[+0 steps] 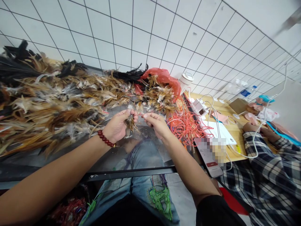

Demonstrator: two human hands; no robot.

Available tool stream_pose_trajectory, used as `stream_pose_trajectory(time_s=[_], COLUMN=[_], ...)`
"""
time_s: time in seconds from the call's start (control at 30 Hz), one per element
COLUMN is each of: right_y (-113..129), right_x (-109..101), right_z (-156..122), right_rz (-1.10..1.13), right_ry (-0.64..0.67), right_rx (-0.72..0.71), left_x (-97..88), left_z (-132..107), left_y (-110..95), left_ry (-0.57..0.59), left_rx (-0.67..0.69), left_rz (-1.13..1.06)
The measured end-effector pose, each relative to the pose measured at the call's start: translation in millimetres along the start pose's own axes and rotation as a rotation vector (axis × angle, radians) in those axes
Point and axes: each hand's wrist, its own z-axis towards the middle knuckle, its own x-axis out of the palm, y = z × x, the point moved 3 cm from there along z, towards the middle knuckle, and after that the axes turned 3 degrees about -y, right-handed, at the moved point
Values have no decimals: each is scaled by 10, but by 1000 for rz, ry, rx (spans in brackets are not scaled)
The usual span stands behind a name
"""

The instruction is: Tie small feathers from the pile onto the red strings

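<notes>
My left hand (118, 125), with a dark red bead bracelet (105, 138) on the wrist, is closed around a small bunch of brown feathers (130, 123). The feather tips hang down below the fingers. Just to its right, my right hand (157, 124) is closed in a pinch on what looks like a short end of thin red string (141, 115), close to the left fingertips. Both hands are over the dark glossy tabletop (122, 157). Beyond them lies a heap of brown feathers with white fluff (162, 97), partly in a red plastic bag (162, 77).
A wide pile of brown feathers (58, 103) covers the left side. Tangled red string (183, 125) lies to the right, beside a phone (208, 157). A white lidded cup (187, 80) stands behind. Someone in a checked sleeve (261, 144) sits at the wooden table (235, 128).
</notes>
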Motion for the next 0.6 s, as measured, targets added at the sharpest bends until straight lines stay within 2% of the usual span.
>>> stream_pose_trajectory(time_s=[0.2, 0.33, 0.53, 0.6], right_y=[36, 20, 47, 106], right_x=[47, 24, -12, -67], right_z=[-25, -7, -20, -46], right_rz=[10, -60, -334, -461], right_ry=[7, -11, -89, -15], right_rx=[-63, -115, -281, -288], left_x=[26, 34, 40, 37], left_z=[-8, -22, -33, -25], left_y=[24, 33, 39, 17], left_ry=[-9, -20, -52, -77], left_rx=[-20, -25, 87, 169], left_rz=[-21, 20, 308, 378])
